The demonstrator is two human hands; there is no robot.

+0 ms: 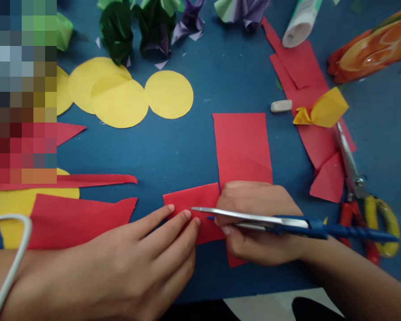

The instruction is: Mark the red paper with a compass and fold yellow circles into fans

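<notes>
My left hand (137,258) lies flat at the lower left, its fingertips pressing on a small red paper piece (195,200) on the blue table (173,151). My right hand (257,223) is curled just right of it, closed around the shut blades of blue-handled scissors (287,221). The blade tip points left and nearly touches my left fingertips. The blue handle sticks out to the right over my wrist. A larger red paper rectangle (242,145) lies right behind my right hand.
Three yellow paper circles (169,94) lie at the back left, with green and purple folded paper shapes (153,26) behind them. Red scraps (300,71), an eraser (281,106), a folded yellow piece (324,109), red-and-yellow scissors (357,187) and a glue tube (299,22) are at the right.
</notes>
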